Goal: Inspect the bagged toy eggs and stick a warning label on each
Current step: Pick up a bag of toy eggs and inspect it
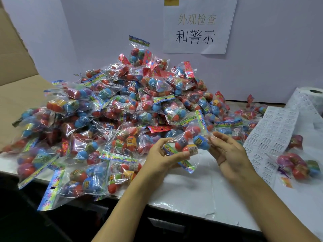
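Both hands hold one bag of toy eggs [187, 145] just in front of the big heap of bagged eggs [111, 116]. The left hand [161, 158] curls round the bag's lower end, thumb and fingers closed on the plastic and its colourful header strip. The right hand [229, 152] is looser, its fingers only half bent, the fingertips [214, 137] pinching the bag's other edge beside a blue egg. Inside the clear bag I can make out red and blue eggs and a yellow-banded one.

The heap sprawls across the white table [201, 189], each bag carrying a few eggs. To the right of the heap lies a sheet of warning labels [272, 135], unrolled from a roll [312, 98]. Just beyond that sheet, another bag of eggs [297, 165] lies apart from the heap. Behind the heap a paper sign [197, 27] hangs on the wall.
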A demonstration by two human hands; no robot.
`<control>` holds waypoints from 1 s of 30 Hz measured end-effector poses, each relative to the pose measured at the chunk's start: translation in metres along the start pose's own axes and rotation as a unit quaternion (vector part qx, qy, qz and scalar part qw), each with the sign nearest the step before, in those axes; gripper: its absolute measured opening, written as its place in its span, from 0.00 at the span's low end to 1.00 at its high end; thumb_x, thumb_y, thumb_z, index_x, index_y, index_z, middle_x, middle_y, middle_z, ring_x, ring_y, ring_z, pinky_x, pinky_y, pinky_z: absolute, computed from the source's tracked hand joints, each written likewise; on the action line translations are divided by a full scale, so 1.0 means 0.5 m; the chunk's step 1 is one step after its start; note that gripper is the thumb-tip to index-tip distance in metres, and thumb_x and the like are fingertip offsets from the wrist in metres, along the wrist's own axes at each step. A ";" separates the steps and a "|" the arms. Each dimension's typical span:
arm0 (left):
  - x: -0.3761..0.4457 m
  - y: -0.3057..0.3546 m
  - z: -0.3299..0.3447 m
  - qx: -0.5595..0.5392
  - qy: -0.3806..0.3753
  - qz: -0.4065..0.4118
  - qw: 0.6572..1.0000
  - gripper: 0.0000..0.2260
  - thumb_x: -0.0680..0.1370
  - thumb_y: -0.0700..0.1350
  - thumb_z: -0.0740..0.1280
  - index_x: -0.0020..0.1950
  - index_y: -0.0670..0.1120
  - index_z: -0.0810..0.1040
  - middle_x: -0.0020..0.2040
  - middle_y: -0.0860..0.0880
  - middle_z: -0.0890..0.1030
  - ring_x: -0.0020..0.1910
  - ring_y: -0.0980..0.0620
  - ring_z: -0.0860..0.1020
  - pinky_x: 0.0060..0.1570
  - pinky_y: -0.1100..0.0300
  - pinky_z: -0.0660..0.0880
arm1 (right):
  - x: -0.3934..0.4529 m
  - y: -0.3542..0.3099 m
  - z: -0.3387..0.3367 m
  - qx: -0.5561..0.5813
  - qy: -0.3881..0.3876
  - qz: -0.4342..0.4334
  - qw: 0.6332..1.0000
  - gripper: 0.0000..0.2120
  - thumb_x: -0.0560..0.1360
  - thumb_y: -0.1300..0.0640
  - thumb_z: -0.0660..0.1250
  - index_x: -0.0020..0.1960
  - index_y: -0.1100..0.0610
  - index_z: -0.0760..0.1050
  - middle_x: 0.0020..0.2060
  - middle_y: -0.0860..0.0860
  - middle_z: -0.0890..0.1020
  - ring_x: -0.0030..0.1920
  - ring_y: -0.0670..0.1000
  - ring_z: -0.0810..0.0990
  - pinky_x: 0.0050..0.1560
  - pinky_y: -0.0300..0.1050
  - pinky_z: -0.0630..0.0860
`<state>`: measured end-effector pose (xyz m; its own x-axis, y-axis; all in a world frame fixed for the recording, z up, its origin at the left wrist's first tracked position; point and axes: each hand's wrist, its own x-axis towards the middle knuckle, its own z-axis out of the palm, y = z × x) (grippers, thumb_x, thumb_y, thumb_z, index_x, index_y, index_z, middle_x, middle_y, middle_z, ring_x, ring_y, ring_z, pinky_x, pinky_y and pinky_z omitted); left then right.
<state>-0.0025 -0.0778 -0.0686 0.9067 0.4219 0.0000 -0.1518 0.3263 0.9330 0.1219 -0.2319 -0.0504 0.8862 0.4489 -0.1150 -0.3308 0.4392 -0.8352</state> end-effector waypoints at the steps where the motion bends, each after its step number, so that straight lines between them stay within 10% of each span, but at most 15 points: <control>1: 0.001 -0.001 -0.001 0.002 0.003 0.006 1.000 0.28 0.64 0.37 0.81 0.62 0.41 0.75 0.49 0.38 0.86 0.46 0.42 0.86 0.43 0.53 0.83 | 0.000 0.000 -0.001 -0.003 -0.003 0.004 1.000 0.08 0.78 0.70 0.65 0.51 0.59 0.77 0.38 0.54 0.85 0.36 0.47 0.85 0.37 0.38 0.82; 8: 0.013 0.010 -0.012 -0.085 0.138 0.091 0.983 0.26 0.65 0.39 0.77 0.61 0.46 0.75 0.44 0.45 0.87 0.41 0.51 0.84 0.43 0.61 0.80 | -0.015 0.008 0.009 -0.147 -0.066 0.060 0.985 0.14 0.75 0.73 0.65 0.59 0.63 0.74 0.37 0.60 0.86 0.35 0.52 0.84 0.35 0.44 0.83; 17: 0.006 0.013 -0.004 -0.141 0.095 0.104 0.980 0.11 0.69 0.40 0.74 0.50 0.46 0.82 0.46 0.46 0.85 0.42 0.50 0.83 0.44 0.56 0.82 | -0.046 0.017 0.013 -0.249 -0.255 0.093 0.930 0.16 0.70 0.62 0.78 0.57 0.59 0.83 0.52 0.63 0.85 0.50 0.58 0.86 0.46 0.45 0.82; 20: 0.006 0.016 -0.014 -0.124 0.106 0.101 0.981 0.20 0.70 0.39 0.74 0.61 0.48 0.77 0.47 0.43 0.85 0.44 0.48 0.84 0.44 0.56 0.80 | -0.040 0.018 0.017 -0.206 -0.204 0.085 0.953 0.34 0.62 0.43 0.82 0.63 0.55 0.79 0.58 0.58 0.85 0.58 0.56 0.85 0.53 0.48 0.82; 26: 0.003 0.002 -0.014 0.013 0.035 0.062 0.997 0.27 0.70 0.39 0.79 0.66 0.38 0.74 0.53 0.40 0.86 0.54 0.44 0.85 0.61 0.46 0.76 | -0.039 0.012 0.021 -0.231 -0.195 0.017 0.953 0.20 0.72 0.43 0.73 0.53 0.59 0.85 0.50 0.59 0.87 0.49 0.55 0.86 0.43 0.44 0.83; 30: -0.001 -0.003 -0.018 0.006 0.022 0.070 0.997 0.27 0.70 0.38 0.80 0.65 0.41 0.74 0.51 0.38 0.86 0.51 0.44 0.86 0.48 0.55 0.81 | -0.039 0.017 0.021 -0.285 -0.174 -0.023 0.942 0.17 0.65 0.44 0.75 0.42 0.58 0.86 0.40 0.58 0.86 0.39 0.50 0.83 0.37 0.41 0.78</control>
<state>-0.0064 -0.0709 -0.0731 0.8589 0.4990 0.1154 -0.2712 0.2519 0.9290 0.0985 -0.2286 -0.0497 0.7030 0.7106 0.0289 0.0219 0.0189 -0.9996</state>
